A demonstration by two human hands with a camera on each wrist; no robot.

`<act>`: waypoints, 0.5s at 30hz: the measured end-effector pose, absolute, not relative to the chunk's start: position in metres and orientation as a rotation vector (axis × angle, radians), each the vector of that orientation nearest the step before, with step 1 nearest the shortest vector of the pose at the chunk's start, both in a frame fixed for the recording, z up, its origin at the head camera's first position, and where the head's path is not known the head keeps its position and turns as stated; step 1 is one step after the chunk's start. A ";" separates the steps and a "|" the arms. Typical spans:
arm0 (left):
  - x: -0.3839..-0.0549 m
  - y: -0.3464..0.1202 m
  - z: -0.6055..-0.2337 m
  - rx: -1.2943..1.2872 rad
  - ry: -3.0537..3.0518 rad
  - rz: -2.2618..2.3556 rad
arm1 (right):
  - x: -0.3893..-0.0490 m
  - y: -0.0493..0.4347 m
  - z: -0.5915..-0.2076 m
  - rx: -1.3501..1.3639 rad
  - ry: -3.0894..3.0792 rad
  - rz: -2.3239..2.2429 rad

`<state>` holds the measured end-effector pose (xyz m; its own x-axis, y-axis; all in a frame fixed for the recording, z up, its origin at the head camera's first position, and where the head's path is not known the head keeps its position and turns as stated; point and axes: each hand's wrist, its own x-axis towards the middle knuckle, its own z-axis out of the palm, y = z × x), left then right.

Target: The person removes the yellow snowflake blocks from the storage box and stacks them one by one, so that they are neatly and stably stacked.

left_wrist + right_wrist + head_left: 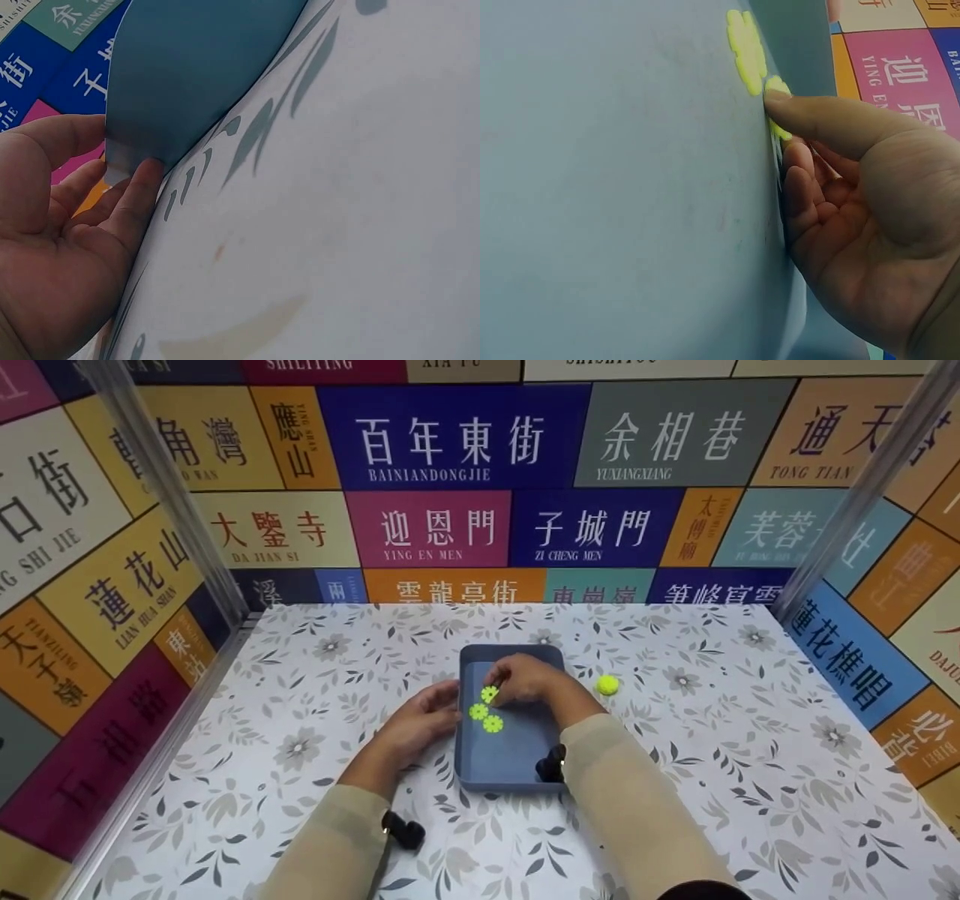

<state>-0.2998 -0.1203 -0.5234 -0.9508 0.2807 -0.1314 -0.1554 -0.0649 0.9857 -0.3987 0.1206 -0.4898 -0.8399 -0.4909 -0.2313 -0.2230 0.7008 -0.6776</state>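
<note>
A shallow blue-grey tray [517, 765] lies on the table. My left hand [412, 727] holds its left wall: in the left wrist view the thumb [75, 136] reaches the rim and a finger [139, 187] lies against the wall's outside. Over the tray's upper part, my right hand [521, 679] pinches a yellow-green flower-shaped disc [778, 86] between thumb and fingers, close to the tray floor. Two more flower-shaped discs, one upper [478, 711] and one lower [493, 724], lie flat inside the tray near its left wall.
To the right of the tray sits a small yellow-green clump [607, 684] on the floral-patterned table [315, 660]. Printed walls [465, 435] with coloured sign panels enclose the back and both sides. A black wrist camera [551, 765] overlaps the tray's lower right.
</note>
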 end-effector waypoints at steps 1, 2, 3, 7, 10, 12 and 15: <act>-0.300 -0.120 -0.524 0.136 1.918 2.090 | -0.398 0.121 -0.490 -0.564 2.509 -0.950; -0.300 -0.120 -0.524 0.137 1.920 2.088 | -0.398 0.121 -0.490 -0.573 2.506 -0.970; -0.300 -0.120 -0.523 0.136 1.920 2.087 | -0.398 0.121 -0.491 -0.581 2.503 -0.988; -0.301 -0.120 -0.524 0.137 1.921 2.082 | -0.398 0.121 -0.491 -0.582 2.516 -0.989; -0.300 -0.120 -0.524 0.128 1.920 2.081 | -0.398 0.120 -0.491 -0.573 2.535 -0.966; -0.300 -0.120 -0.523 0.118 1.923 2.079 | -0.399 0.121 -0.492 -0.576 2.551 -0.956; -0.300 -0.120 -0.522 0.106 1.924 2.078 | -0.400 0.122 -0.493 -0.595 2.566 -0.969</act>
